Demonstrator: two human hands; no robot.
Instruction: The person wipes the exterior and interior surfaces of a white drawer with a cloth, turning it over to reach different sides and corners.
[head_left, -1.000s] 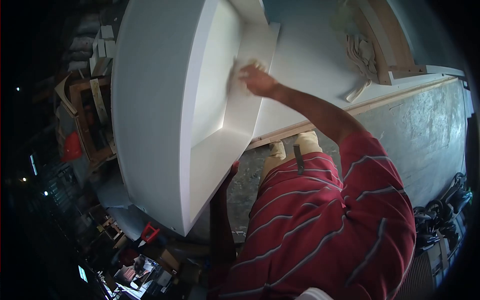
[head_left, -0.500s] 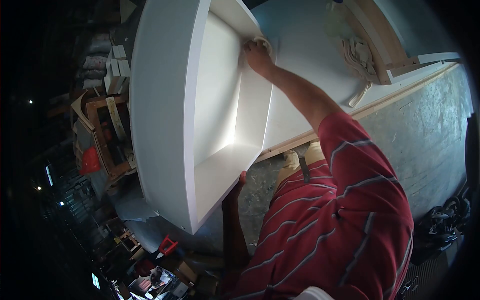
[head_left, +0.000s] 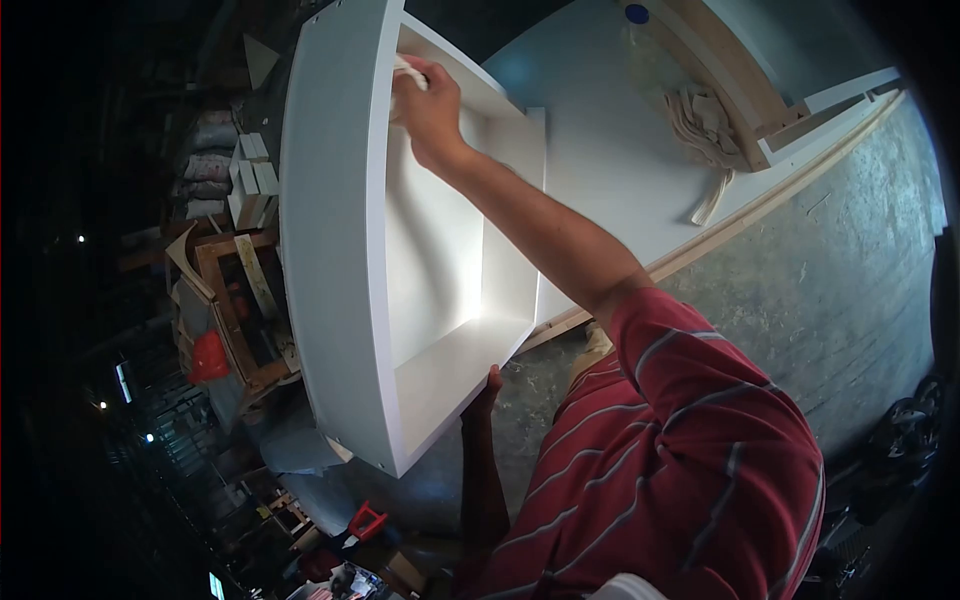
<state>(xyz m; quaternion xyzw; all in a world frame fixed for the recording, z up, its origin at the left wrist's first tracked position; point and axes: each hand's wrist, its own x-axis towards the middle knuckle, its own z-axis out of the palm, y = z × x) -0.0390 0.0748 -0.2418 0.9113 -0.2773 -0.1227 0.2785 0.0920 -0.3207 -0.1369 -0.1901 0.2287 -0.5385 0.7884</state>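
A white open box-shaped cabinet stands tilted before me. My right hand is closed on a pale cloth, pressed at the inner side of the cabinet's front edge, near its upper end. My left hand is at the outer face of the cabinet's lower side; the thumb shows at the edge, and the other fingers are hidden.
A white panel edged with wood lies behind the cabinet, bearing crumpled cloths and a wooden frame. Wooden frames, a red object and stacked white pieces are at the left.
My right hand has moved left with the cloth, from the cabinet's far inner corner to its near front edge. My left hand remains at the lower side. The view has shifted slightly.
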